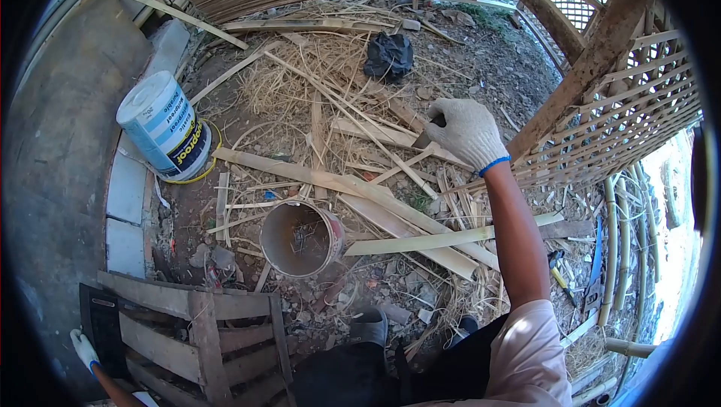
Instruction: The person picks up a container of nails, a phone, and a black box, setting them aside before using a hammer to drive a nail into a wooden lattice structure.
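My right hand (467, 135), in a white glove with a blue cuff, is raised over the bamboo strips right of centre. Its fingers are curled closed round something; a small dark, flat edge shows beside them, too little to name. At the far lower left my left hand (84, 348), also gloved, lies by the edge of a black panel (104, 324) with its fingers extended. Beside that panel is a slatted wooden piece (203, 332). Long split bamboo strips (300, 173) cross the littered ground.
An open bucket (302, 238) holding nails or similar bits stands near centre. A white and blue paint bucket (169, 128) stands left. A black plastic bag (388, 55) lies on shavings. Bamboo lattice (623, 110) rises at right; yellow-handled tool (560, 279) lies lower right.
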Available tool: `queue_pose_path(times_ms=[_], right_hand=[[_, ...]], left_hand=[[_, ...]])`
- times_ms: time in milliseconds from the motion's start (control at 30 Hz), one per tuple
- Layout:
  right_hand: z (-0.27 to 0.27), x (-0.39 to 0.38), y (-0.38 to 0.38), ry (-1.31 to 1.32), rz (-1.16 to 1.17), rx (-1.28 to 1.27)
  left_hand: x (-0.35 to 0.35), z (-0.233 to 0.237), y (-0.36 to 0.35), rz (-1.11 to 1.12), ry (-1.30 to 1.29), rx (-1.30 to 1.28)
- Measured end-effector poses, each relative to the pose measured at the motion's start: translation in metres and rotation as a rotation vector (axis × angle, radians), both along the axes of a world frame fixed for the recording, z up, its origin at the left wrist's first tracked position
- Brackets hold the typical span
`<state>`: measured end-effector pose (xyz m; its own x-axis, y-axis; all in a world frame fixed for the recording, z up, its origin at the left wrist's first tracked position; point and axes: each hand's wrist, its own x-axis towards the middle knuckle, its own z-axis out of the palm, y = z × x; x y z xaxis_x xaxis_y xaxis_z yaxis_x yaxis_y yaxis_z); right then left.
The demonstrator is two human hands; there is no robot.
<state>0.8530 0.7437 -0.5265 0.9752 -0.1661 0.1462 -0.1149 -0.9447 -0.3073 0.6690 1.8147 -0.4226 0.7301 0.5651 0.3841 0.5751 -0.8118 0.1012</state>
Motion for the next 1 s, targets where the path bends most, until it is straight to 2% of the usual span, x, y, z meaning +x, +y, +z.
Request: queue_pose_path(times_ms=[467, 1000], right_hand=[[0.0005, 0.0010, -0.0003, -0.005, -0.003, -0.012], [0.0015, 0.0006, 0.0007, -0.013, -0.001, -0.007]], left_hand=[[0.0005, 0.0034, -0.0023, 0.052, 0.057, -0.022], [0.0003, -0.0003, 0.0023, 0.019, 0.001, -0.017]])
